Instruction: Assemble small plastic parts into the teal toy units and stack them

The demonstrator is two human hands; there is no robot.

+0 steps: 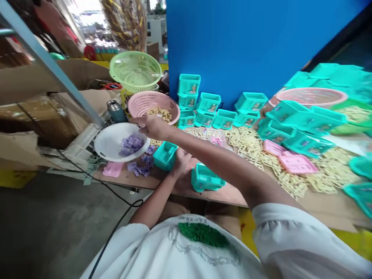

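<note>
Right hand [154, 127] hovers over the far edge of the white plate [109, 145], fingers bunched downward; can't tell if it has anything pinched. Left hand [181, 162], right of the plate, rests curled against a teal box [165, 155]; whether it's actually gripping is unclear. A second teal box [205, 179] sits further right.

The boxes look like light, stiff, thin, smooth plastic, best taken by the side walls or rim. The purple pieces [131, 144] on the plate are tiny and light, so a fingertip pinch suits them.

The counter [232, 193] is flat, brown and cluttered:
- Pink basket [139, 102] just behind the plate.
- Cream chain pieces [250, 145] and pink lids [296, 164] well to its right.

Blue wall [247, 38] behind.
</note>
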